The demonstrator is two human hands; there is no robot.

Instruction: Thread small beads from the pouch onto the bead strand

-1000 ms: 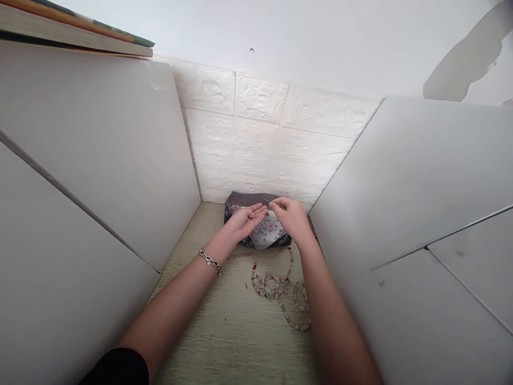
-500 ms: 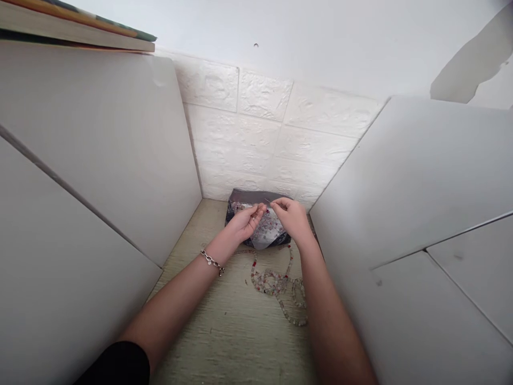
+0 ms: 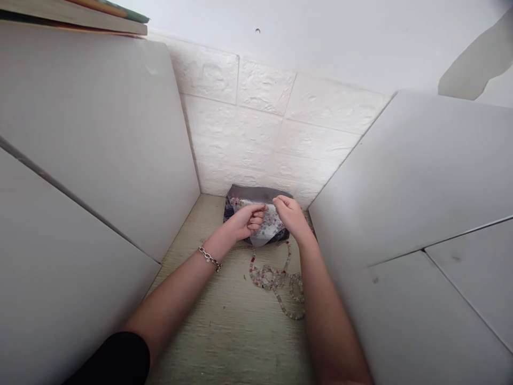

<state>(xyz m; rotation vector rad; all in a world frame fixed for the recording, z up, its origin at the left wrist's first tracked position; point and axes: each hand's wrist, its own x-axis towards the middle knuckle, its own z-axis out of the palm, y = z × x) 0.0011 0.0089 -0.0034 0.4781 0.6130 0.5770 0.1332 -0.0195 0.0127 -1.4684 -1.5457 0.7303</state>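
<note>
Left hand (image 3: 250,220) has just curled from open palm to pinch, right hand (image 3: 287,212) pinching too, so it's fingertip work at the bead bag (image 3: 271,229); can't tell what's held. Beaded strand (image 3: 269,277) lies nearby.

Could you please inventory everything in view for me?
Wall: one, white, back
Table: one, pale green, bottom
Bag: one, dark grey, by wall
Beads: many, mixed colours, in bag
Bead strand: count unclear, pale with red, on table
Panels: several, white, both sides
Books: count unclear, multicoloured, top left
Patch: one, grey, upper right
Mark: one, dark, top centre
Bracelet: one, silver, left wrist
Sleeve: one, black, left arm
Left hand: one, bare, before bag
Right hand: one, bare, before bag's right side
</note>
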